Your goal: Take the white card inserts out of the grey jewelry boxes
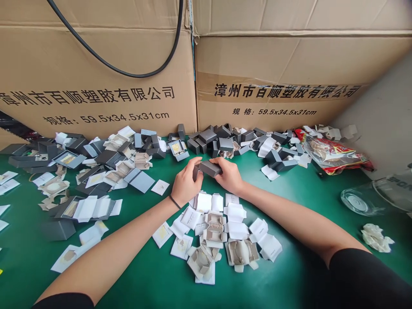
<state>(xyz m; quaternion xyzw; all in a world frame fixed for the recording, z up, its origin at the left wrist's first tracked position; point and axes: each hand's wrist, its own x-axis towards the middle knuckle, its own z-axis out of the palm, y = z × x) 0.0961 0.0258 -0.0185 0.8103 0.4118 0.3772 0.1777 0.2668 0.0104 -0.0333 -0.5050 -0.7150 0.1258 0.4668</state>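
Observation:
A small dark grey jewellery-type box [210,168] is held between my two hands above the green table. My left hand [187,182], with a black band at its wrist, is closed with thumb and fingers around the box's left end. My right hand [229,175] pinches its right end from above and the side. Whether the box is in one piece or two parts cannot be made out. Below my hands lie white folded card inserts [238,230], some printed, and unfolded ones with brown backs [243,253]. A white card [160,187] lies left of my left hand.
Dark grey boxes and torn inserts are heaped at the back left [111,159] and back centre [225,143]. Two large cartons [96,64] stand behind. At right are a red snack bag [334,154], a clear container [363,201] and crumpled tissue [377,238]. A black cable [138,76] hangs above.

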